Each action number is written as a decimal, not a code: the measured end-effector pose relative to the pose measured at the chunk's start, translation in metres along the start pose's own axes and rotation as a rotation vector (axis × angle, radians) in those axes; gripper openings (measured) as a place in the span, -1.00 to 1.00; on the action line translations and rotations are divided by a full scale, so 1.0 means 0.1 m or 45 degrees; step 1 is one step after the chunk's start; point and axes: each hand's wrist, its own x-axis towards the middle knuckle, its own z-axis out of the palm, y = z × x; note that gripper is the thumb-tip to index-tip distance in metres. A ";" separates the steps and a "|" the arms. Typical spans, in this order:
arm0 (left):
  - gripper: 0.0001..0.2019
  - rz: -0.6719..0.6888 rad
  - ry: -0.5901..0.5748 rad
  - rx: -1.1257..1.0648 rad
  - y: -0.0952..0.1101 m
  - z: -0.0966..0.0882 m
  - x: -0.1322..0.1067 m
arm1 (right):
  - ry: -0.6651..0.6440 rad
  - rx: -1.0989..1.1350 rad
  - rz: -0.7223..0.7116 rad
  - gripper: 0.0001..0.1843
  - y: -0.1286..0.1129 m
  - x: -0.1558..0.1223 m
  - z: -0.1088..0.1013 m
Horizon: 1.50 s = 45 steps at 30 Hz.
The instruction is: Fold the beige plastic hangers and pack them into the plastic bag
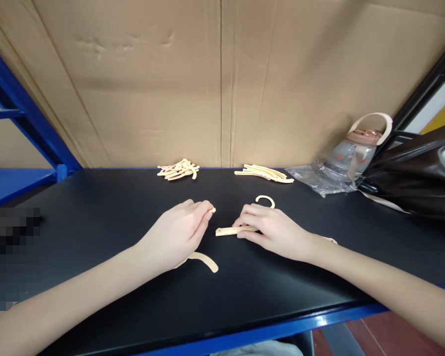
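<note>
My left hand (pixel 178 233) rests on the black tabletop (pixel 96 257) with its fingers pinched on a cream curved strip (pixel 204 260); one end shows at the fingertips and the other curls out below the palm. My right hand (pixel 272 230) lies beside it, fingers closed on a straight cream strip (pixel 232 230) that points left toward the other hand. A small cream hook-shaped piece (pixel 265 199) lies just behind the right hand's knuckles, apart from it.
Two piles of cream strips lie at the back by the cardboard wall (pixel 222 84): a tangled pile (pixel 178 169) and a straighter pile (pixel 264 173). At right are a clear plastic bag (pixel 311 177), a water bottle (pixel 352 151) and a dark bag (pixel 415 173). A blue shelf frame (pixel 29 123) stands left.
</note>
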 end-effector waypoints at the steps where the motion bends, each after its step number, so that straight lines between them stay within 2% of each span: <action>1: -0.63 0.031 0.004 -0.009 -0.01 0.01 0.00 | -0.001 0.000 0.002 -0.79 0.00 0.00 0.00; 4: -0.63 0.082 0.007 -0.037 -0.04 0.03 0.02 | 0.009 0.020 0.018 -0.79 0.01 0.00 0.02; 8: -0.63 0.060 -0.030 -0.104 -0.05 0.04 0.04 | 0.038 0.037 0.036 -0.68 0.02 -0.01 0.03; 12: -0.63 -0.003 -0.065 -0.207 -0.03 0.05 0.02 | 0.035 0.143 0.041 -0.78 0.02 -0.01 0.03; 16: -0.69 -0.067 -0.074 -0.265 -0.01 0.02 0.00 | 0.061 0.305 0.138 -0.88 0.01 0.01 0.03; 22: -0.77 -0.087 -0.212 -0.390 0.02 -0.02 0.02 | 0.057 0.433 0.181 -0.89 0.00 0.04 0.04; 26: -0.78 -0.133 -0.311 -0.634 0.02 -0.01 0.04 | 0.063 0.499 0.221 -0.88 -0.01 0.04 0.04; 34: -0.78 -0.318 -0.493 -1.388 -0.03 -0.03 0.09 | 0.054 0.593 0.235 -0.87 0.01 0.03 0.04; 41: -0.74 -0.374 -0.621 -1.520 -0.10 -0.01 0.09 | 0.046 0.609 0.218 -0.86 0.03 0.04 0.05; 45: -0.74 -0.407 -0.645 -1.549 -0.12 -0.01 0.09 | 0.048 0.604 0.211 -0.86 0.04 0.04 0.06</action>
